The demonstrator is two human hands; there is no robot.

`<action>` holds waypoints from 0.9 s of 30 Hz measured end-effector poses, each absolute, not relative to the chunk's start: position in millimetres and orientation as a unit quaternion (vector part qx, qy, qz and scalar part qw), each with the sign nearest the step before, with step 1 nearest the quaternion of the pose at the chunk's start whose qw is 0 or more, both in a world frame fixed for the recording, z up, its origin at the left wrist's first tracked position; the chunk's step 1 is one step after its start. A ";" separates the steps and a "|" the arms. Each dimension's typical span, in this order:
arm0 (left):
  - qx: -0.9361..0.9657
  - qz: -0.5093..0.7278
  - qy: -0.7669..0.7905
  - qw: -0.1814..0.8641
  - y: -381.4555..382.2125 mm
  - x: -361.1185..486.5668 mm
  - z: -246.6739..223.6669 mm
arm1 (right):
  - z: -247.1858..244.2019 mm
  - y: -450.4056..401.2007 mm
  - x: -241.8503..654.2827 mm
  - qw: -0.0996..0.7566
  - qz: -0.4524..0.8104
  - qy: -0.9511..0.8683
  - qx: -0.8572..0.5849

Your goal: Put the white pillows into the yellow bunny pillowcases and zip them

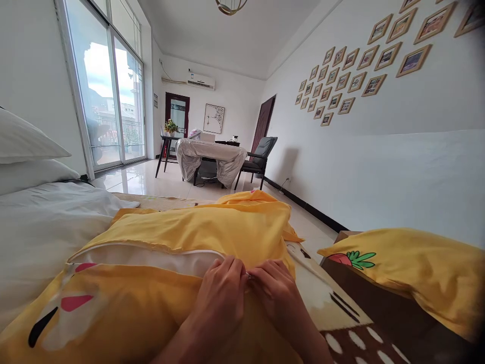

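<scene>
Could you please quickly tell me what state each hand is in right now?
Left hand: closed, pinching the yellow pillowcase near its opening's end.
Right hand: closed, pinching the same pillowcase just beside the left hand.

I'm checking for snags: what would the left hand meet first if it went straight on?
Probably the yellow cover, spread just ahead of the left hand; how high its fabric rises there is hard to judge.

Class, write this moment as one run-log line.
left hand: pinching yellow cover | right hand: beside left, pinching too | cover: gaping, white fabric inside
</scene>
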State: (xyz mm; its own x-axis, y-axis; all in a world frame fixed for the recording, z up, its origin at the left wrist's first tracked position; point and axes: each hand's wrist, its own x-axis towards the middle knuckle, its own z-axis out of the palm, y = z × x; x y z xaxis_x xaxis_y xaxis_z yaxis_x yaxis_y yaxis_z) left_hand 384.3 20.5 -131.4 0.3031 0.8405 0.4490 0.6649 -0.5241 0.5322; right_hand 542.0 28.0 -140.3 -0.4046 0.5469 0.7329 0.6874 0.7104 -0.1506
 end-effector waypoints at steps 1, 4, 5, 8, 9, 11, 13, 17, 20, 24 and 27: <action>0.796 0.349 0.479 0.122 20.5 384.0 -131.1 | -141.0 28.8 543.4 0.407 -0.086 -0.833 -0.366; 0.791 0.340 0.494 0.119 20.6 381.3 -128.2 | -139.0 29.8 550.8 0.414 -0.069 -0.833 -0.362; 0.788 0.340 0.499 0.119 20.9 379.5 -126.6 | -137.4 29.5 554.0 0.414 -0.065 -0.832 -0.365; 0.779 0.351 0.507 0.109 21.4 371.4 -121.4 | -132.2 27.2 563.7 0.411 -0.059 -0.826 -0.382; 0.777 0.355 0.510 0.101 21.2 368.2 -119.7 | -130.8 26.2 566.3 0.406 -0.056 -0.825 -0.388; 0.777 0.350 0.516 0.085 19.2 362.4 -117.1 | -129.3 24.0 568.9 0.386 -0.048 -0.830 -0.399; 0.781 0.336 0.520 0.080 15.4 358.4 -115.6 | -129.9 22.4 565.7 0.359 -0.042 -0.836 -0.412; 0.792 0.322 0.514 0.071 7.4 356.5 -115.7 | -138.3 23.3 541.1 0.387 -0.081 -0.828 -0.397; 0.802 0.311 0.506 0.057 6.8 358.4 -117.5 | -150.2 28.0 517.9 0.438 -0.129 -0.816 -0.354; 0.808 0.298 0.504 0.061 11.3 359.9 -118.7 | -165.8 34.3 502.8 0.486 -0.154 -0.793 -0.335; 0.801 0.295 0.514 0.079 13.2 357.0 -116.3 | -168.2 35.0 506.5 0.498 -0.134 -0.789 -0.334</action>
State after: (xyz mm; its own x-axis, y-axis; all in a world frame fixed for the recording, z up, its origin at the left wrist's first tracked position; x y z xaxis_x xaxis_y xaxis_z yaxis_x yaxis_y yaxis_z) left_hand 357.0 13.2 -116.3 0.2971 0.8706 0.3921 0.7780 -0.4588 0.4292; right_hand 506.5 35.0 -168.2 -0.2812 0.3945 0.8748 0.6606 0.7408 -0.1218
